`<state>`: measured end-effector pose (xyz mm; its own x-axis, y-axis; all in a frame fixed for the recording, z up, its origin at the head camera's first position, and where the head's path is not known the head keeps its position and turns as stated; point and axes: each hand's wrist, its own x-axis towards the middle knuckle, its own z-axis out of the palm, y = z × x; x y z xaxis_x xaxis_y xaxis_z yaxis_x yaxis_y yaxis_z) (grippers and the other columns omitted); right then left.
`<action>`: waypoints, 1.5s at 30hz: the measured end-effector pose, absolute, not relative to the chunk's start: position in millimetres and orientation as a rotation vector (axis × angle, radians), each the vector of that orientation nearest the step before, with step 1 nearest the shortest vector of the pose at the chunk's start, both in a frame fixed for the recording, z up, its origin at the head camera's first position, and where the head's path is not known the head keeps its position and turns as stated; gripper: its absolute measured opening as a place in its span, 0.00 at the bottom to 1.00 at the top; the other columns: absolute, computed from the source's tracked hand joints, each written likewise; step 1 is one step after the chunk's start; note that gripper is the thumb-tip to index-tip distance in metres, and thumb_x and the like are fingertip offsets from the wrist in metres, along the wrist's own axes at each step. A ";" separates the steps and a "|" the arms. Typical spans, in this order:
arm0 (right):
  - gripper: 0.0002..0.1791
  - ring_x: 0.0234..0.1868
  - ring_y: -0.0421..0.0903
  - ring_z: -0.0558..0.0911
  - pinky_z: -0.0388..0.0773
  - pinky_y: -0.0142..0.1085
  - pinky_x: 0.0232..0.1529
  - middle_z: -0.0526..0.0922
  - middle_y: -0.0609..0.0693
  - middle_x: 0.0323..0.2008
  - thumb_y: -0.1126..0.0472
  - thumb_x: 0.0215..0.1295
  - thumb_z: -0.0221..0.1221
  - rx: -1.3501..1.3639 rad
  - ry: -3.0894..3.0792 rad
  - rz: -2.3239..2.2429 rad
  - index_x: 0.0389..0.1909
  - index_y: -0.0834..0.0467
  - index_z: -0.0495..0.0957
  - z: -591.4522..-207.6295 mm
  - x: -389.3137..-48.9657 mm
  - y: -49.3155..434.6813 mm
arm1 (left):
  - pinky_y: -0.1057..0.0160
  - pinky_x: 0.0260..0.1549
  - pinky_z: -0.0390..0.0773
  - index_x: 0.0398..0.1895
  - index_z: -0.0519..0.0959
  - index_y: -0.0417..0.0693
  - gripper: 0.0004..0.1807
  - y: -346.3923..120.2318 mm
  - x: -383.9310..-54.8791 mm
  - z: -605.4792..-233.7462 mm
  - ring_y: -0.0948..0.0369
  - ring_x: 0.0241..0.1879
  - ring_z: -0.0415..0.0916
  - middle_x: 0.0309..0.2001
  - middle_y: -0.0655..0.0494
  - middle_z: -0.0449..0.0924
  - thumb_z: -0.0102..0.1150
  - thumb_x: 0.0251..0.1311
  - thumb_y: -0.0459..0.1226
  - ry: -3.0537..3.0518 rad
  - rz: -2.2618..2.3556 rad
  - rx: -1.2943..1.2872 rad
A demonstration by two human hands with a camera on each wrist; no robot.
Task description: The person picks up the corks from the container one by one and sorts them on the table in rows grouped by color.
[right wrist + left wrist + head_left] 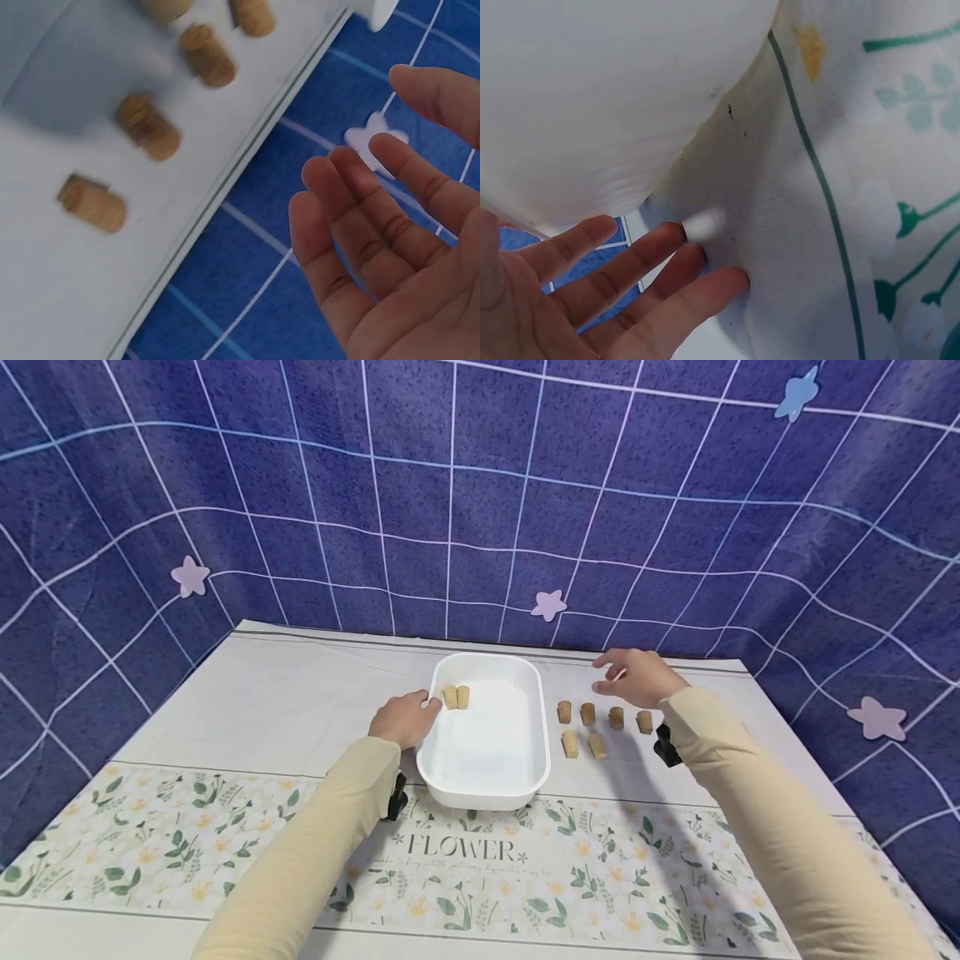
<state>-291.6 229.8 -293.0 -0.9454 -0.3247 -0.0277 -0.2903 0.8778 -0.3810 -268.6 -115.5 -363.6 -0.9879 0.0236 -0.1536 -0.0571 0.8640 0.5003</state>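
Observation:
My left hand (pixel 405 720) is at the left rim of a white plastic tub (pixel 427 760), thumb over the edge. In the left wrist view its fingers (pixel 656 266) extend along the outside of the tub wall (pixel 615 97). Two pale cork stoppers (pixel 457 697) lie side by side inside, near the tub's back left corner. Right of the tub, darker corks (pixel 588 714) form a back row, and two paler corks (pixel 583 744) lie in front. Beyond that row hovers my right hand (pixel 637 677), fingers spread and loosely bent, holding nothing.
A white cloth with a floral band (pixel 487 852) covers the table. Behind the back edge hangs a blue curtain (pixel 480 527) with a grid pattern and stars. Dark straps (pixel 666 746) sit on both wrists.

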 end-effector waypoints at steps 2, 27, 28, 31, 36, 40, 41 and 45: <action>0.25 0.50 0.60 0.82 0.77 0.53 0.52 0.83 0.64 0.49 0.57 0.70 0.62 -0.511 2.957 -0.575 0.63 0.64 0.76 -290.5 -291.7 220.1 | 0.44 0.59 0.74 0.75 0.65 0.41 0.32 -115.9 -268.6 -363.7 0.41 0.57 0.77 0.65 0.36 0.75 0.32 0.77 0.49 2.885 0.777 -0.022; 0.25 0.53 0.56 0.82 0.77 0.45 0.57 0.85 0.60 0.51 0.57 0.68 0.64 -0.630 2.882 -0.523 0.63 0.62 0.77 -291.9 -303.9 105.9 | 0.47 0.50 0.79 0.70 0.71 0.41 0.29 -116.0 -265.5 -361.4 0.46 0.43 0.81 0.52 0.38 0.82 0.33 0.78 0.48 2.897 0.795 0.004; 0.25 0.53 0.55 0.82 0.77 0.44 0.57 0.85 0.60 0.50 0.57 0.68 0.64 -0.631 2.879 -0.524 0.63 0.62 0.77 -293.9 -305.1 102.0 | 0.47 0.50 0.79 0.70 0.71 0.41 0.29 -115.9 -265.1 -361.1 0.46 0.43 0.81 0.52 0.38 0.83 0.33 0.78 0.48 2.897 0.795 0.004; 0.25 0.52 0.53 0.82 0.77 0.43 0.56 0.85 0.59 0.50 0.57 0.68 0.65 -0.600 2.865 -0.524 0.63 0.61 0.78 -300.6 -309.2 90.1 | 0.47 0.50 0.79 0.71 0.70 0.40 0.30 -115.8 -265.0 -360.9 0.46 0.44 0.81 0.52 0.37 0.82 0.33 0.77 0.48 2.898 0.792 0.008; 0.24 0.49 0.50 0.82 0.77 0.40 0.55 0.85 0.57 0.48 0.56 0.68 0.66 -0.536 2.848 -0.521 0.63 0.60 0.79 -309.8 -313.3 73.1 | 0.46 0.51 0.78 0.72 0.69 0.41 0.30 -116.4 -266.7 -361.8 0.46 0.45 0.81 0.53 0.38 0.82 0.32 0.78 0.49 2.887 0.782 0.002; 0.25 0.51 0.50 0.83 0.76 0.40 0.57 0.86 0.56 0.51 0.57 0.67 0.66 -0.502 2.846 -0.502 0.63 0.59 0.79 -317.9 -316.5 63.0 | 0.46 0.52 0.78 0.72 0.69 0.42 0.30 -116.3 -266.5 -361.5 0.44 0.47 0.81 0.54 0.37 0.82 0.32 0.78 0.49 2.880 0.782 -0.005; 0.25 0.53 0.50 0.83 0.76 0.40 0.58 0.86 0.56 0.53 0.57 0.67 0.66 -0.493 2.847 -0.494 0.63 0.59 0.79 -320.1 -317.4 60.9 | 0.45 0.53 0.77 0.72 0.69 0.42 0.30 -116.3 -266.3 -361.2 0.43 0.49 0.81 0.56 0.37 0.81 0.32 0.78 0.49 2.883 0.777 -0.005; 0.25 0.59 0.52 0.80 0.75 0.42 0.60 0.80 0.57 0.61 0.57 0.67 0.66 -0.455 2.846 -0.471 0.64 0.58 0.78 -329.5 -320.3 53.3 | 0.43 0.57 0.75 0.73 0.68 0.42 0.30 -116.0 -265.4 -360.4 0.40 0.56 0.79 0.61 0.36 0.78 0.32 0.78 0.48 2.897 0.763 0.003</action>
